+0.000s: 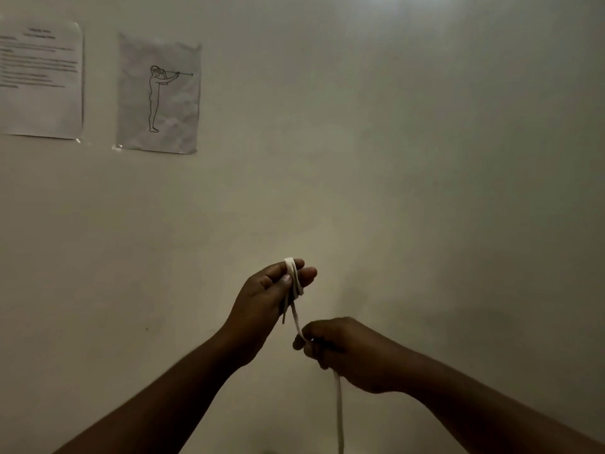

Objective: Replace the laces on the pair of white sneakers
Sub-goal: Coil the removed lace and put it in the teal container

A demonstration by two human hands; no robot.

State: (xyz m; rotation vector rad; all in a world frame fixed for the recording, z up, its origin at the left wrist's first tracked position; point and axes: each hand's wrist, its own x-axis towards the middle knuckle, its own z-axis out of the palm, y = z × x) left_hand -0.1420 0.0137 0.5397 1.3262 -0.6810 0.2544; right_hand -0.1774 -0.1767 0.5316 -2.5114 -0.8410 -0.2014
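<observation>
Lace (294,283) wound round left hand (262,299) fingers, pinched by right hand (343,348); wall sheets' (39,80) writing unreadable

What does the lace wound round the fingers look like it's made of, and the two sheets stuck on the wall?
The lace, wound round the left hand and pinched by the right hand, looks like flat woven fabric, matte off-white: it bends limply. Fibre unclear. The text sheet and drawing sheet look like thin paper, the latter crinkled.
</observation>
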